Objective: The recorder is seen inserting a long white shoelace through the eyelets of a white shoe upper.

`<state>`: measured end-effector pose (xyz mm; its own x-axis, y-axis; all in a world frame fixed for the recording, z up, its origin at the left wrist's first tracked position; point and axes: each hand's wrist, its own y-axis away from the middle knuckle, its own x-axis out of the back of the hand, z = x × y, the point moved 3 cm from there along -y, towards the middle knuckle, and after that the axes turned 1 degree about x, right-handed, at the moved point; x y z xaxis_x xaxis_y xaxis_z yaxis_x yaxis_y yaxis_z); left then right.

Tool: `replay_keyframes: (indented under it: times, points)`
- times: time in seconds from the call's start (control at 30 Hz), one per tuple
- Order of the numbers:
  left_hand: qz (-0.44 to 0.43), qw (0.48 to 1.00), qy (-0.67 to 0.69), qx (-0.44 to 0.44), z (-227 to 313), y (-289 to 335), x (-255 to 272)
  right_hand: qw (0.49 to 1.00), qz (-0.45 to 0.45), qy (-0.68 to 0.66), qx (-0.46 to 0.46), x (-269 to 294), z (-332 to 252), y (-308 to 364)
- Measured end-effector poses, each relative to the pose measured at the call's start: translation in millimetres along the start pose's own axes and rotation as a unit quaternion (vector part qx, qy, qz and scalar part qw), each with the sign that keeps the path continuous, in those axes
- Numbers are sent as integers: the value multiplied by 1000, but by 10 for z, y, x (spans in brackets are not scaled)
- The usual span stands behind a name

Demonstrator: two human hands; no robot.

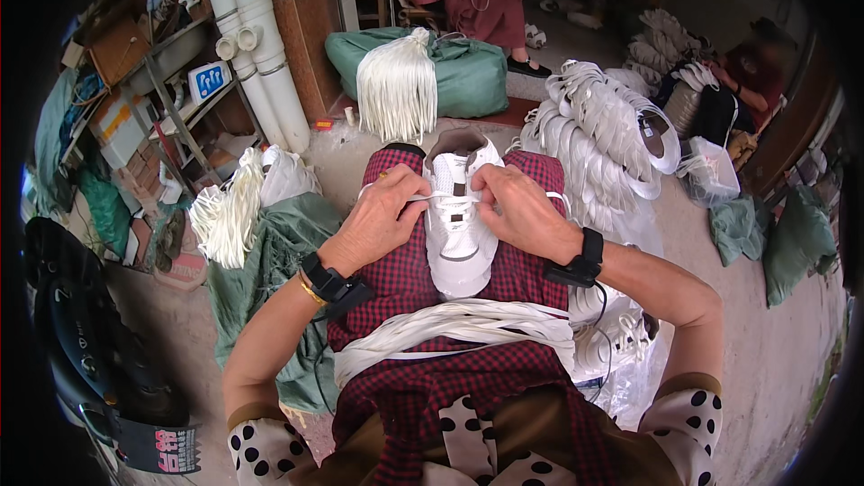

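Note:
A white sneaker point(463, 274) rests on my lap, toe pointing toward me, on a red-and-black checked apron point(531, 261). My left hand point(378, 216) pinches a white shoelace point(439, 197) at the shoe's left edge, thumb and forefinger together. On the opposite side, my right hand point(522, 211) is closed with its fingertips at the eyelets, gripping the lace there. The lace crosses the tongue between both hands, and loose lengths trail past the outer side of each hand. A bundle of white laces point(459, 328) lies across my lap, nearer my body.
Stacked white shoe uppers or shoes point(594, 135) rise at the right. More laces hang over a green sack point(472, 81) ahead and lie on a green bag point(270, 243) at left. Two other people point(477, 4) sit farther back. A dark scooter point(81, 333) stands at far left.

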<state>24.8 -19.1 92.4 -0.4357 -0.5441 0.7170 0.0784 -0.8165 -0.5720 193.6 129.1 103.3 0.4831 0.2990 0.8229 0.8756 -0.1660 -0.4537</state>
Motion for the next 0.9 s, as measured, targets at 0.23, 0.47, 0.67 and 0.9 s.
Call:
replay_keyframes:
  times: [0.23, 0.47, 0.67, 0.9]
  points:
    - [-2, 992, 102, 68, -9, -73, 1, 991, 32, -38, 126, 122, -66, -261]
    - [-59, 986, 85, 134, 33, -112, -7, 992, -73, -17, 97, 40, 116, -258]
    - [-80, 992, 79, 58, 98, -175, -48, 990, -99, -13, 104, 6, 166, -209]
    - [-80, 982, 123, 122, -42, -208, -126, 986, -142, -21, 88, 21, 205, -229]
